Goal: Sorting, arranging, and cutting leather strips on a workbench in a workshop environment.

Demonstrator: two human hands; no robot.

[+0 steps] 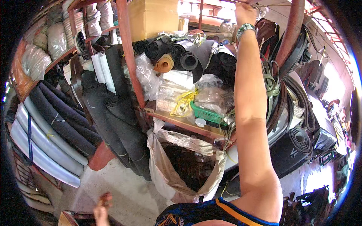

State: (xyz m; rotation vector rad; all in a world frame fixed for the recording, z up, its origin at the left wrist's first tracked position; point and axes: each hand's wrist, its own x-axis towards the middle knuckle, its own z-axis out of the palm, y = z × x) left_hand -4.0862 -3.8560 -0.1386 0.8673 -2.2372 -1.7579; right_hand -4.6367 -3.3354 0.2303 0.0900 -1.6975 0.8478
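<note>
My right hand is raised at the top edge of the view, beside the upper rail of a red metal rack; a green beaded band circles the wrist. The fingers are partly cut off and washed out by glare, so their grip is unclear. Low on the left, my left hand is small and blurred above the concrete floor, near a wooden box edge. Something reddish-brown shows at its fingertips; whether it is held cannot be told. Dark rolled sheets and a tan roll lie on the rack shelf between the hands.
A green plastic basket and yellow ties sit on the lower shelf. An open white woven sack stands below. Long black rolls lean left of a red post. Looped straps hang right of my arm.
</note>
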